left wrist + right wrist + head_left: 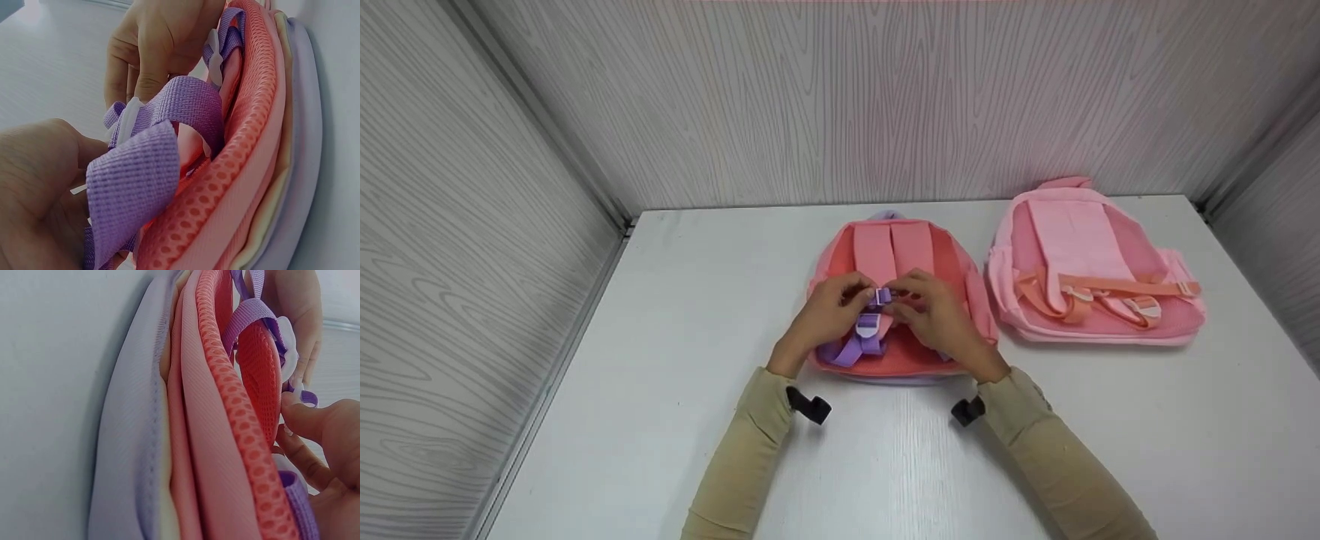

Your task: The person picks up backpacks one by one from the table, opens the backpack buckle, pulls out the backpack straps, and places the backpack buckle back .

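Observation:
A small coral-pink backpack (952, 255) lies on the table with its mesh back and shoulder straps facing up. Above its middle, my left hand (826, 309) and right hand (936, 311) pinch a purple webbing strap (135, 180) from either side of a white slider buckle (879, 297). The fingertips of both hands nearly meet there. Just below hangs a second white buckle (868, 325), with purple webbing through it and a loose tail toward the lower left. In the right wrist view the right thumb and fingers are close to the slider, partly hiding the strap.
To the right, a light-pink backpack (1080, 232) with orange straps (1132, 286) lies on the white table (697, 300). Wood-grain panels (810, 97) rise at the back and both sides.

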The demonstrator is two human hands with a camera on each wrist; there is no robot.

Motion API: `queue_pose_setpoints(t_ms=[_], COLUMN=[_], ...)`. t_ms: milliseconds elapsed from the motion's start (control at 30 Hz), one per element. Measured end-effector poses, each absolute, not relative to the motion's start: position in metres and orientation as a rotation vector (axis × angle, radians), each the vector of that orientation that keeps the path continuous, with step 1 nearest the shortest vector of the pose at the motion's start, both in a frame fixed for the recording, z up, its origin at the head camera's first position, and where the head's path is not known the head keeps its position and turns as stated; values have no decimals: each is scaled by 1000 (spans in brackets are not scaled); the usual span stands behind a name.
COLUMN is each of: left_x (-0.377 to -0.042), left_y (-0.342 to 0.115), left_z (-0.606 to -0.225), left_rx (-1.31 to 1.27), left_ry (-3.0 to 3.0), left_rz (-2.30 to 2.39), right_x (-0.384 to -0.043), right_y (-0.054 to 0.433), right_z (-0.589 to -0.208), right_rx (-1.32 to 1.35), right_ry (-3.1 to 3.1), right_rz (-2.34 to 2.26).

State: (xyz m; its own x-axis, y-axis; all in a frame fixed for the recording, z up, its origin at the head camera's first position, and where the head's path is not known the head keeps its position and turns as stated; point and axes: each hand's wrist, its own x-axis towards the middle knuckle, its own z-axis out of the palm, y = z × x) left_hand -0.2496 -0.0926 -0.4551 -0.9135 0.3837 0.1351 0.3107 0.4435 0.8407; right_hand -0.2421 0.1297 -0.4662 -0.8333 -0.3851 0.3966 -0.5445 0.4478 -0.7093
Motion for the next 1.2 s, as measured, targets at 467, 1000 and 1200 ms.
queue_pose_setpoints(t_ms=[467, 1000, 1200], left_x=[-249, -252, -252], left_y=[-97, -101, -100], left_z=[-455, -457, -458], left_rx=[661, 686, 690], left_ry=[2637, 2604, 2600], left_rz=[1444, 1456, 1464], right_x=[-243, -243, -243], right_y=[131, 131, 131], right_z=[-469, -469, -468], right_rx=[851, 856, 855], right_ry=[-2488, -2479, -2492], right_rz=[1295, 1298, 1335])
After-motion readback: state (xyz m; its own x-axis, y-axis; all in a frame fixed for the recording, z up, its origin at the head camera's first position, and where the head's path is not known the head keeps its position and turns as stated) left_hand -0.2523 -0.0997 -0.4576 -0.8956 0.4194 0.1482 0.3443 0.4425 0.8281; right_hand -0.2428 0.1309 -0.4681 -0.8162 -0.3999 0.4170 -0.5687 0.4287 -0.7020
